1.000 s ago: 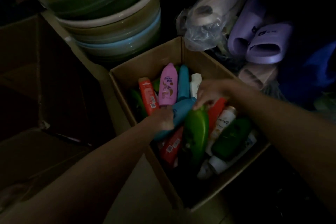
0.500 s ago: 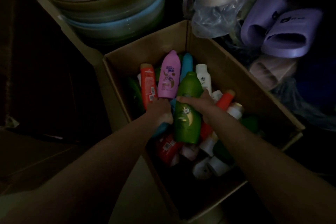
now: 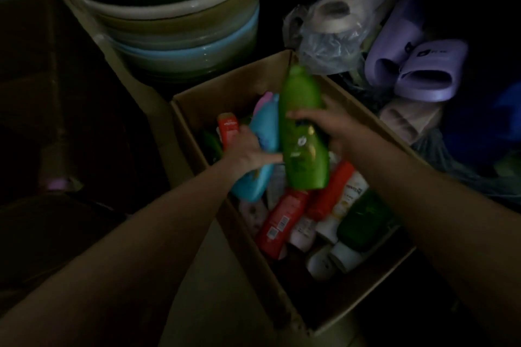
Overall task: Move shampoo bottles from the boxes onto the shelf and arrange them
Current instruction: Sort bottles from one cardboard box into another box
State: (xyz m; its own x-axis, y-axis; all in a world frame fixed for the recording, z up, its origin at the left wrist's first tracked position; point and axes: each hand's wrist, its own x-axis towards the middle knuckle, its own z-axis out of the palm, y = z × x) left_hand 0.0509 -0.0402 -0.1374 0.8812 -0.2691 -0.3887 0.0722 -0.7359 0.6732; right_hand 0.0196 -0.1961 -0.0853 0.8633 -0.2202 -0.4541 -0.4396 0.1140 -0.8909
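1. A second earlier both hands had been down among the bottles in the cardboard box (image 3: 194, 132); by this moment the right hand (image 3: 335, 128) had lifted the green bottle (image 3: 303, 132) up out of the pile, fingers and thumb wrapped round its middle, cap pointing to the far side.
2. The left hand (image 3: 248, 149) had closed round the blue bottle (image 3: 259, 149) and raised it just left of the green one, the two bottles touching or nearly so.
3. I judge this as the pick-up step under way: two bottles were clear of the heap, none yet on a shelf.
4. Many bottles remained in the box, among them a red bottle (image 3: 282, 222) lying near the middle.
5. No shelf was in view. The scene was dim and blurred, so labels could not be read, and the left side of the frame was too dark to make out.
6. Stacked basins (image 3: 180, 25) stood at the far left, purple slippers (image 3: 423, 70) at the far right.
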